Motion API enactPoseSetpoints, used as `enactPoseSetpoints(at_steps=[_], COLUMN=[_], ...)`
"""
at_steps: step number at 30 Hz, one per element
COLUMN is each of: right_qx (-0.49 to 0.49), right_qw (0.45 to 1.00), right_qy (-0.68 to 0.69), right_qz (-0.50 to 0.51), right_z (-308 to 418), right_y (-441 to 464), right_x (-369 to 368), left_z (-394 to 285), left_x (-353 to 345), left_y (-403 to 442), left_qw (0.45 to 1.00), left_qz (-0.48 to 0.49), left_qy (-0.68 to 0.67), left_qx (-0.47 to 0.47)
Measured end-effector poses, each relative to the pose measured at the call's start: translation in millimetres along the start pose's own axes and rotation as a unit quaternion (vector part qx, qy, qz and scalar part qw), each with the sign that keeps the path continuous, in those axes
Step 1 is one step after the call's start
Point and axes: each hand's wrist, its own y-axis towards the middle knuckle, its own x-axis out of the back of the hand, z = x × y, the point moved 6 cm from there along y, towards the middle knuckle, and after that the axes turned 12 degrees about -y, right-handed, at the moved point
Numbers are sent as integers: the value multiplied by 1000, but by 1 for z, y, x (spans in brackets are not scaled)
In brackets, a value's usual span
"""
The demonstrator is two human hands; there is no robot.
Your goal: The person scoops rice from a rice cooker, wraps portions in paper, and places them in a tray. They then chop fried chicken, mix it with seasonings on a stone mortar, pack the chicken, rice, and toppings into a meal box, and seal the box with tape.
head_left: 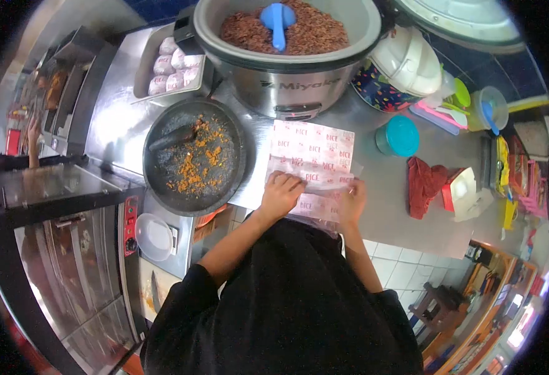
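A stack of white wrapping paper (312,140) printed with pink "RICE" lettering lies on the steel counter in front of me. Near its lower part, a thin sheet or fold, partly see-through, is raised between my hands. My left hand (282,192) is closed with curled fingers on the left side of this paper. At the right edge, my right hand (352,201) pinches the paper between thumb and fingers. What lies under the fingers is hidden. To the left sits a dark stone mortar (156,181) with orange-brown crumbly seasoning and a pestle (173,137).
Behind the paper stands a large rice cooker (299,94) of brown rice with a blue scoop (277,25). Wrapped bundles fill a metal tray (142,87). To the right are a teal-lidded tub (402,136), a dark red cloth (423,187) and a small box (460,187).
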Motion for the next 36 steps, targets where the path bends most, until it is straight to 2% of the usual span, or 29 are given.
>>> enactPoseSetpoints(at_steps=[1,2,3,5,6,8,10,11,12,14,16,17,19,25,27,28,32,34,36], right_qx=[129,252,256,460,458,532,507,492,521,560,503,508,493,473,451,433,423,453,445], right_qw=[972,888,888,735,738,688,696,696,688,672,702,696,726,724,724,724,735,751,747], right_qy=[-164,-315,-314,-489,-486,-494,-505,-518,-501,-482,-493,-497,-468,-481,-494,-501,-490,-438,-457], right_qz=[-113,-222,-217,-97,-96,-3,54,66,58,54,99,103,104,146,169,193,202,199,189], right_z=[37,78,99,136,124,91,62,69,64,61,61,60,54,63,62,58,64,92,77], right_y=[-6,-18,-17,-34,-33,-18,-10,-9,-8,-9,-8,-7,-8,-5,-2,-2,-9,-20,-16], right_x=[23,37,42,15,16,-3,-5,-7,-8,-10,-10,-12,-14,-14,-16,-17,-17,-12,-12], left_z=[3,4,4,6,8,29,39,38,35,37,40,40,40,43,43,43,44,45,40], left_x=[-4,-3,-3,-4,-13,-22,-9,0,6,7,4,0,-9,-12,-6,-2,-11,-14,-9], left_y=[-2,-2,-1,-2,-5,-10,-18,-19,-19,-24,-27,-28,-33,-37,-37,-37,-39,-38,-33], left_qw=[1000,1000,1000,1000,1000,999,993,997,1000,999,1000,1000,1000,998,988,987,985,989,991], left_qz=[7,2,2,5,9,-2,-36,-21,0,-9,-12,-7,-6,40,114,120,151,140,126], left_qy=[-6,-3,-3,-11,-9,-50,-68,-34,-9,18,21,15,-3,-55,-95,-103,-80,-44,-13], left_qx=[7,14,6,-5,-5,6,86,59,30,28,14,8,3,5,31,24,-27,-19,-38])
